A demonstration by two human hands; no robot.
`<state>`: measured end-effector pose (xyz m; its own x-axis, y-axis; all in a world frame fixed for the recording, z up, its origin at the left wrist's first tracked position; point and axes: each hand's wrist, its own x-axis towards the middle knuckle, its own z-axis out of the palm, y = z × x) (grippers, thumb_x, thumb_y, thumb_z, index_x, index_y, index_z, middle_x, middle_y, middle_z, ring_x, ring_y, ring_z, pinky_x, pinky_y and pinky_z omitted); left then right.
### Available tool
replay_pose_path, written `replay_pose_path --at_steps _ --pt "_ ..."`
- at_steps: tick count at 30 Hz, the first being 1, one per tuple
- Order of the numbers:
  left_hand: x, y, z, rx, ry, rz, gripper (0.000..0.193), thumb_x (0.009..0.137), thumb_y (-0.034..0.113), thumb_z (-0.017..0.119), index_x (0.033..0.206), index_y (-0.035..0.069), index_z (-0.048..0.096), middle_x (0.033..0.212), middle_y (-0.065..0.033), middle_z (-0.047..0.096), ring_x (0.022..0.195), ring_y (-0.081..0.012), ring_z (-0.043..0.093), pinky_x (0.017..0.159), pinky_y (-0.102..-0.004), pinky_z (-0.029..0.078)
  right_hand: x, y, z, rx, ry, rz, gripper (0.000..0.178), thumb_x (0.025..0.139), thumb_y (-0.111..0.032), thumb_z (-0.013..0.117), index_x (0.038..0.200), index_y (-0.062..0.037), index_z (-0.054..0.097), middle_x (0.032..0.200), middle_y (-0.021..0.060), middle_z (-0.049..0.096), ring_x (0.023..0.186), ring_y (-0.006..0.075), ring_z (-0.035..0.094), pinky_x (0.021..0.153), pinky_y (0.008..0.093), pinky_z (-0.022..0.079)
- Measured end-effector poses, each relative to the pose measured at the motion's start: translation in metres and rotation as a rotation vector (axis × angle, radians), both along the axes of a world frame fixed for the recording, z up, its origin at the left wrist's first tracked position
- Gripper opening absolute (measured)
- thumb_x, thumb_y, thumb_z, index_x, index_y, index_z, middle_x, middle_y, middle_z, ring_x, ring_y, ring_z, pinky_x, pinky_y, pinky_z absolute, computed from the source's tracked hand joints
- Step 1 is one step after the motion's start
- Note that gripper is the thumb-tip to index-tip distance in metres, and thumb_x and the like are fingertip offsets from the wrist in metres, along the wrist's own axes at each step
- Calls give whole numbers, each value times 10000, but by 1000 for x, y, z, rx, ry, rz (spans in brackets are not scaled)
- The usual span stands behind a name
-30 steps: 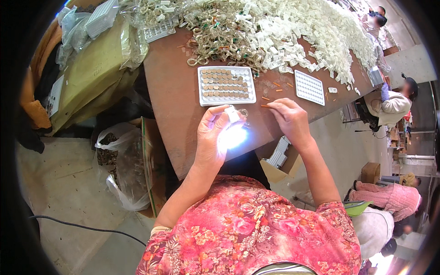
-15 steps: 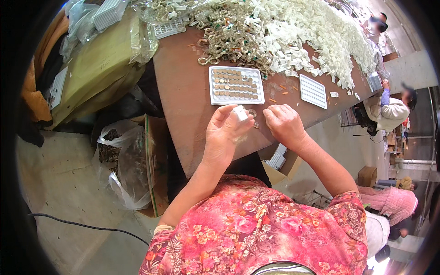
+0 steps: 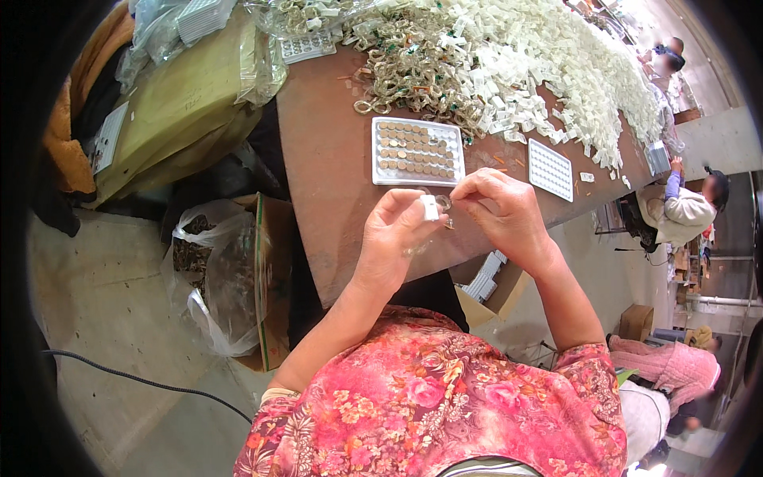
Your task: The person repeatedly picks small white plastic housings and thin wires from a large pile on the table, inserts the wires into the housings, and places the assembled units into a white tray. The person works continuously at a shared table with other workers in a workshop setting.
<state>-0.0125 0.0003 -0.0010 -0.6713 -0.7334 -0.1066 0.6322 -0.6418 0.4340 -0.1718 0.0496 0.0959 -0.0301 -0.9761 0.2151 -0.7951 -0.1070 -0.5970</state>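
Note:
My left hand (image 3: 387, 242) pinches a small white plastic case (image 3: 430, 208) between thumb and fingers, with clear bits of what looks like a strap beside it. Close to its right, my right hand (image 3: 509, 211) is closed, thumb and forefinger together at a clear loop (image 3: 443, 202). Whatever those fingertips hold is too small to make out. Just beyond both hands lies a white tray (image 3: 377, 159), with rows of round tan discs (image 3: 405, 155) in its pockets. A second white tray (image 3: 550, 170), with no discs visible, lies to the right.
A big heap of clear straps (image 3: 421, 75) and white pieces (image 3: 548, 71) covers the table's far side. Small orange sticks (image 3: 499, 160) lie between the trays. An open carton (image 3: 509, 290) stands below the near edge; a bagged box (image 3: 266, 278) stands on the floor at left.
My right hand has risen and turned, its fingertips now at the clear loop by the white case. The left hand still holds the case, turned slightly. The whole view has shifted a little.

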Motion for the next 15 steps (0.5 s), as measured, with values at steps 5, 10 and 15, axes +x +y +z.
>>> replay_pose_path --at_steps 5,10,15 --pt "0 -1 3 55 -13 -20 207 943 177 593 1079 22 576 1012 -79 637 895 -177 644 846 -328 531 10 -9 2 -17 8 109 156 789 35 655 917 -51 681 810 80 633 718 213 632 635 302 509" --pt "-1 0 5 65 -8 -18 200 943 176 595 1074 25 591 1007 -72 645 885 -157 639 833 -313 526 14 -12 5 -63 112 169 299 752 8 649 1030 -102 651 801 84 610 697 267 630 604 348 521" --pt "-3 1 1 -52 -50 -15 183 938 152 601 1065 21 600 998 -67 649 879 -142 626 801 -294 516 18 -11 16 -23 326 287 373 723 -19 664 1082 -106 611 790 76 591 726 272 635 625 367 522"
